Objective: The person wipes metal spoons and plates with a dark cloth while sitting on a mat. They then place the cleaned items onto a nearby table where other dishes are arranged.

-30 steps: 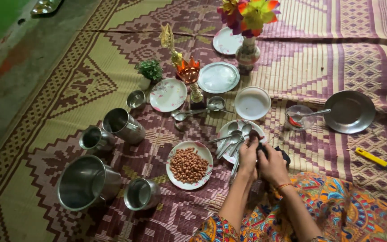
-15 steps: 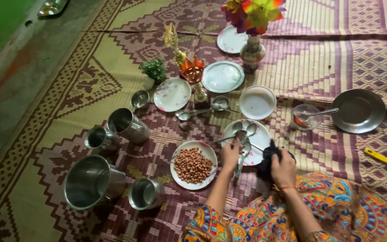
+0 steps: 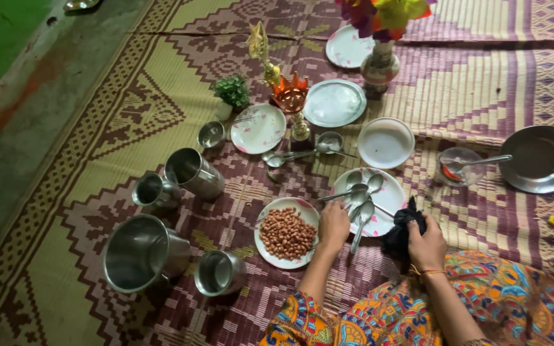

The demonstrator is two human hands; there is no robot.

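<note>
We take the plate of peanuts (image 3: 288,232) as our landmark on the woven mat (image 3: 129,122). Our left hand (image 3: 333,225) rests at its right rim, fingers curled down over the edge where it meets the neighbouring white plate of spoons (image 3: 389,206); we cannot tell whether it actually grips a spoon or the rim. One spoon (image 3: 361,216) lies with its handle running down just beside that hand. Further right of the peanuts, past the spoon plate, our right hand (image 3: 426,242) is closed around a bunched black cloth (image 3: 402,229). Left of the peanuts stand steel cups, the nearest a small steel cup (image 3: 219,272) just below-left, with a large steel pot (image 3: 141,252) beyond it. Above the peanuts sit a trophy (image 3: 293,106) and more white plates; far to the right lies a steel pan (image 3: 541,158). We judge that we are at the wiping step, with the cloth ready and the other hand selecting a piece. The next move seems to call for a firm pinch on a single spoon handle without nudging the peanuts.
</note>
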